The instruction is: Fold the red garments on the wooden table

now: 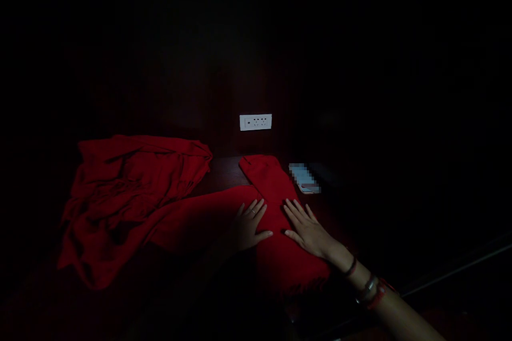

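A long red scarf with a fringed end is spread over a dark surface. My left hand lies flat on it, fingers apart, with a ring on one finger. To its right, my right hand also presses flat on the fabric, fingers stretched out, and bracelets circle that wrist. Between the two hands, one strip of the cloth runs away from me toward the wall. Another stretch goes off to the left and ends in a loose, crumpled heap. Deep shadow hides much of my left forearm.
A white socket panel is set in the dark wall straight ahead. Just beyond my right hand lies a flat, pale object, blurred out, possibly a phone. Dark tabletop shows behind the scarf. Most of the surroundings are too dark to make out.
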Motion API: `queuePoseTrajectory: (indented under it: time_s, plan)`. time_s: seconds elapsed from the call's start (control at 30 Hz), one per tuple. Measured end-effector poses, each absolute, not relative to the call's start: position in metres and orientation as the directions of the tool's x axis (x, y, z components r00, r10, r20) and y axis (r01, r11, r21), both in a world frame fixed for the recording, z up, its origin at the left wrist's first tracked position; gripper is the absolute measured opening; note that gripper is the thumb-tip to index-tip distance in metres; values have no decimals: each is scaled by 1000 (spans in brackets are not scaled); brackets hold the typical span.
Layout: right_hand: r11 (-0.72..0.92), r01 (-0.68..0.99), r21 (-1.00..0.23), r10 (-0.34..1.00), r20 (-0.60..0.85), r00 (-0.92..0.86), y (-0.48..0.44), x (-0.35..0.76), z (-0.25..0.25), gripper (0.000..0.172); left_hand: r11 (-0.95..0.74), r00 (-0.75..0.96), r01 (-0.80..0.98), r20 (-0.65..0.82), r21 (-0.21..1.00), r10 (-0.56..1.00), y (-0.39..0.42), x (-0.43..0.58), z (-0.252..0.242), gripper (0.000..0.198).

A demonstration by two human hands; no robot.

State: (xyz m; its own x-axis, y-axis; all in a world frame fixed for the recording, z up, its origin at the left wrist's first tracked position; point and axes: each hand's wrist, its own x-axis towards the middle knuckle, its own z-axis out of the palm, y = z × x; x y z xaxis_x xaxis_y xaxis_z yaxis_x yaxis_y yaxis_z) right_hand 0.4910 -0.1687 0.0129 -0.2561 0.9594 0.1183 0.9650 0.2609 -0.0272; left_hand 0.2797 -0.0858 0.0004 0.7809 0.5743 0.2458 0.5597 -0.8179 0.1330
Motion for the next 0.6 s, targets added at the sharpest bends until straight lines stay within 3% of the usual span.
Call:
queuePoseTrajectory:
  time_s: [0.1, 0.37, 0.5, 0.6]
  plan:
    - [315, 947, -62, 948, 61, -311, -172, 491, 9, 62, -832, 797, 538, 237, 138, 555, -88, 282, -2, 68]
    - [181, 983, -18, 983, 44, -180, -168, 502, -1, 60, -827, 798, 542, 217, 148, 562, -91, 278, -6, 64]
    - [89, 996, -8, 996, -26, -89, -171, 491, 13, 66, -824, 797, 552, 211, 126, 566, -92, 273, -4, 64]
    - [139, 990, -10, 990, -21, -139, -164, 472, 35, 69, -806, 775, 590, 241, 59, 585, -88, 252, 0, 62]
